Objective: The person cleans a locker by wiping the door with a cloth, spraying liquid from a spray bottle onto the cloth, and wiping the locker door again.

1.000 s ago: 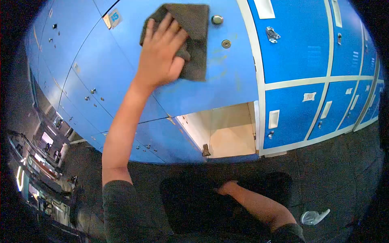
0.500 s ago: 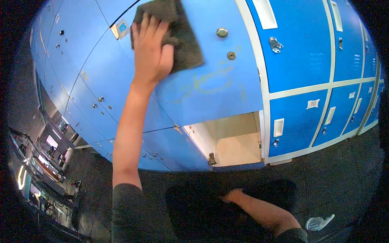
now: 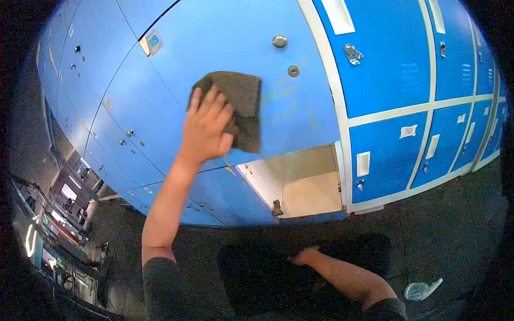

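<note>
My left hand presses a dark grey-brown cloth flat against a light blue locker door, its fingers over the cloth's left part. Faint yellow marks show on the door just right of the cloth. Above them are a round metal knob and a keyhole. My right hand is low, by my dark-clothed legs; its fingers are too dark and blurred to make out.
An open, pale-lined compartment lies under the door. Darker blue lockers with white frames stand at the right. On the dark floor at lower right is a clear-and-white object. Equipment is visible at far left.
My left hand and the cloth moved up and left on the door, then came down and slightly right. My right hand stays low by my legs. The camera view has shifted a little.
</note>
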`<state>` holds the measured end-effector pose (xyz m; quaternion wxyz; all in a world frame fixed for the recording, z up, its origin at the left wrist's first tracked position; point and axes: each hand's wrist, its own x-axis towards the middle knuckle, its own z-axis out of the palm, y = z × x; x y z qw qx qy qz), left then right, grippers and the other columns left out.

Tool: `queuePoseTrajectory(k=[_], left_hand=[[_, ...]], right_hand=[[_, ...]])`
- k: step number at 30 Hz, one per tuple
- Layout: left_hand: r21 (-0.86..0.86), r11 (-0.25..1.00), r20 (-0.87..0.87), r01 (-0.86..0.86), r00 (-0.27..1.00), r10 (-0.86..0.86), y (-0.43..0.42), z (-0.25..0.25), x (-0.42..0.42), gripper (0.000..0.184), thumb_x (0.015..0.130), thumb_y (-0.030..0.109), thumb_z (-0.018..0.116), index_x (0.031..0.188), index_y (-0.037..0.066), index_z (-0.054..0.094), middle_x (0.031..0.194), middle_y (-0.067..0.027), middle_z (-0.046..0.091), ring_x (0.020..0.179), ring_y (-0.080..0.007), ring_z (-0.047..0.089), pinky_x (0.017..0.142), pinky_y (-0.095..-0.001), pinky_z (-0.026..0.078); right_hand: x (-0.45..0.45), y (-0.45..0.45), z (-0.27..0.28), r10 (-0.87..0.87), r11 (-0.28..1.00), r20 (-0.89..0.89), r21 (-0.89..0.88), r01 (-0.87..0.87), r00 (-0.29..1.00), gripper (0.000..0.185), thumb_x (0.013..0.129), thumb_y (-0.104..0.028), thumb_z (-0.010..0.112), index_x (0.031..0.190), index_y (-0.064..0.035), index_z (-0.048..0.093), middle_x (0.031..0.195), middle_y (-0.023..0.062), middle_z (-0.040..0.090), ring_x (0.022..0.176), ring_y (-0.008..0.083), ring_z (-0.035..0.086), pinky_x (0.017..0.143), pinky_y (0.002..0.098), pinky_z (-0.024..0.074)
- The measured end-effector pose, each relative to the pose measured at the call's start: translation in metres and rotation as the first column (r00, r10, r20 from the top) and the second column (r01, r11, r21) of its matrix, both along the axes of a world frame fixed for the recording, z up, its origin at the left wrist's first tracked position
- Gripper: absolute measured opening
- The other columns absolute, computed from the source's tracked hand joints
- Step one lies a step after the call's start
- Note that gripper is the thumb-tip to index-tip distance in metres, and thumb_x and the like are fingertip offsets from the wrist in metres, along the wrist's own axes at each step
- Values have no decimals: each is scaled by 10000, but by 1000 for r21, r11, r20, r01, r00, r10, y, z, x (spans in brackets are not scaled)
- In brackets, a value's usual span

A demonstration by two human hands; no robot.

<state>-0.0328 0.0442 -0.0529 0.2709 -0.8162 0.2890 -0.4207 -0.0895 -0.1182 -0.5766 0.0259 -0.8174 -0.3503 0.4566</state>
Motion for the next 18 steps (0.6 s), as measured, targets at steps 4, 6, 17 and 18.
queuePoseTrajectory(k=[4,6,17,18], left_hand=[[-74,997,208,0,978,15,15,47,-4,482,739,173,540,1168,-30,628,1312,-295,573,1393,-504,439,1210,-662,237],[-102,993,265,58,964,-29,7,71,1,484,746,159,532,1181,-33,620,1324,-300,567,1401,-511,426,1214,-663,225],[-37,987,16,159,987,-159,-50,24,15,599,733,200,552,1293,-2,618,1419,-244,549,1459,-417,407,1237,-651,181],[-45,990,-3,134,991,-135,-44,20,10,556,728,203,543,1237,8,652,1392,-241,571,1450,-412,423,1235,-650,193]], right_hand=[[1,2,-14,-26,1000,36,15,25,999,905,951,-816,307,1664,-267,211,1725,57,212,1571,385,207,1205,736,145],[-1,2,-9,-37,999,35,23,36,999,916,943,-830,301,1659,-263,236,1716,66,239,1567,390,219,1205,737,144],[2,-9,-5,-15,1000,67,19,14,998,947,921,-866,266,1637,-247,316,1679,98,331,1539,387,301,1201,725,173],[3,-5,-15,-27,999,81,18,26,996,937,923,-862,271,1639,-260,306,1684,95,322,1539,387,298,1201,726,175]])
